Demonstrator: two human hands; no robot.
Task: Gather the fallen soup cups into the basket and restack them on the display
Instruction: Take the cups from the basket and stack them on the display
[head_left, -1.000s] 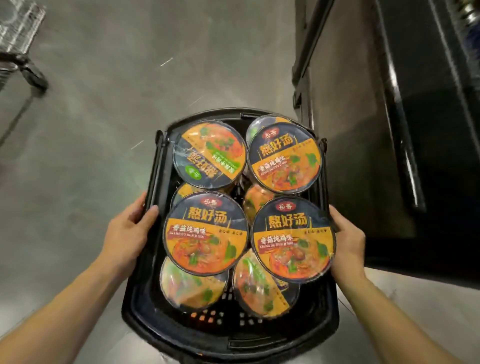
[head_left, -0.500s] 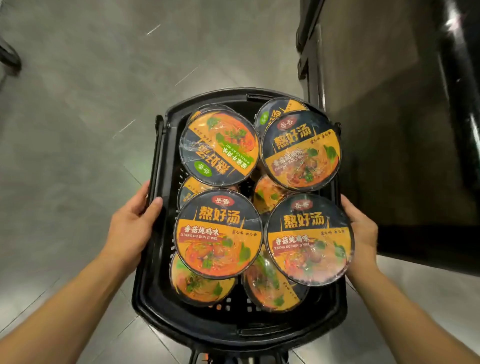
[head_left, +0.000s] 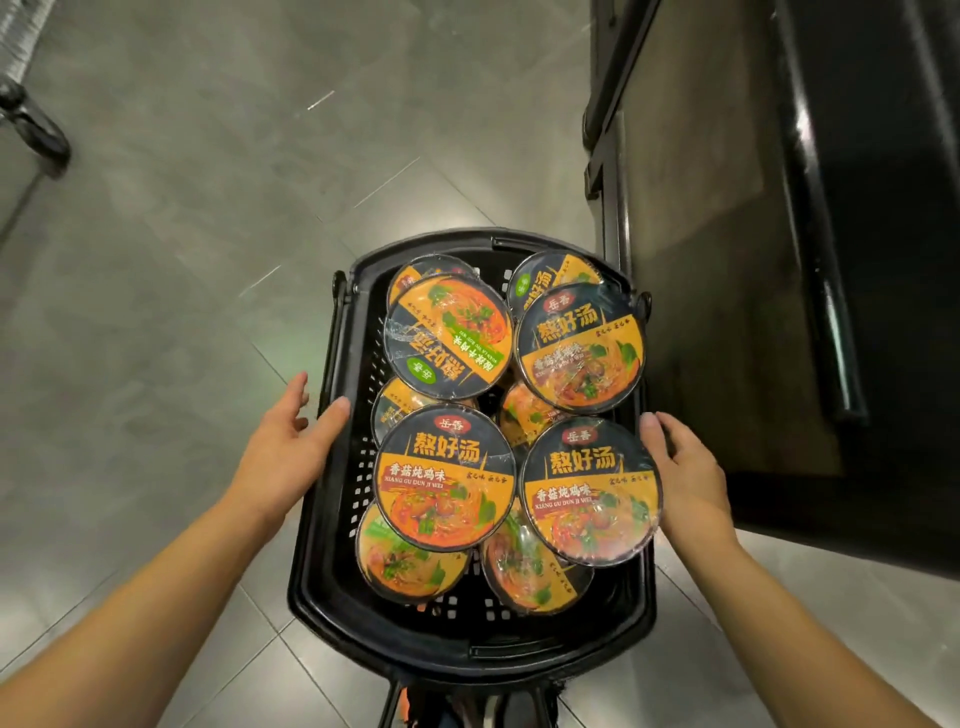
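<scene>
shop: black basket (head_left: 332, 597) of packaged soup cups (head_left: 444, 478) (identical branding), tiled floor (head_left: 182, 234)

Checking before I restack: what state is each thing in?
basket, loaded with cups, flanked by both hands.
soup cups, film-sealed, lids up, piled in two layers.
left hand, open, fingers touching basket's left rim.
right hand, open, flat against basket's right side.

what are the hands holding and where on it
Nothing is gripped. The left hand lies open with its thumb against the left rim of the basket; the right hand lies open at its right rim, beside a soup cup.
</scene>
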